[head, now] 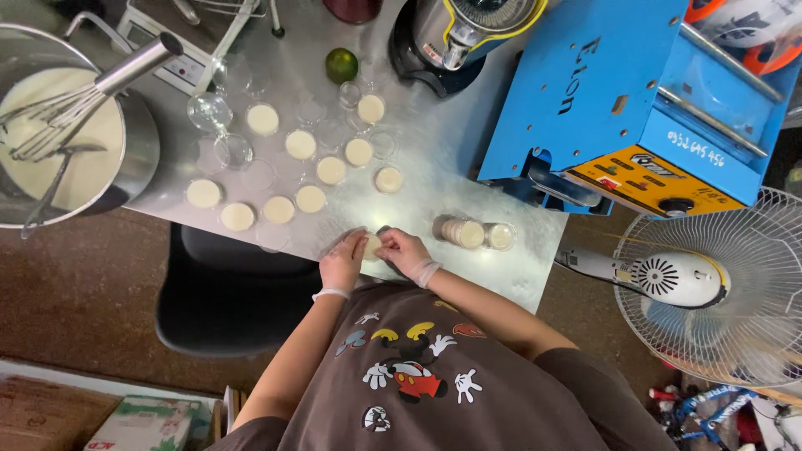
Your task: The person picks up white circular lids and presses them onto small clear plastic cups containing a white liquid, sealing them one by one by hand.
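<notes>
Head view looks straight down on a person in a brown printed shirt at a steel table (468, 159). Both forearms reach forward from the body toward 12 o'clock, elbows bent and spread, wrists drawn together at the near table edge. The left hand (342, 260) and right hand (405, 252) wear thin clear gloves, and between them sits a small round cup of pale cream (372, 246). The left hand's fingers curl in from 9 o'clock, the right hand's from 3 o'clock, closed around the cup's rim (whether they press a lid on it is too small to tell).

At 3 o'clock from the hands lie two filled, lidded cups on their sides (474, 234), near but apart from the right hand. At 11 to 12 o'clock stands a loose cluster of filled cups (311, 171), with empty clear cups among them. Farther, at 10 o'clock, a large metal pot of cream (138, 138) holds a whisk (79, 96). A green lime (341, 64) lies at 12 o'clock, a blue sealing machine (618, 100) at 2 o'clock, and a white fan (710, 280) at 3 o'clock, off the table.
</notes>
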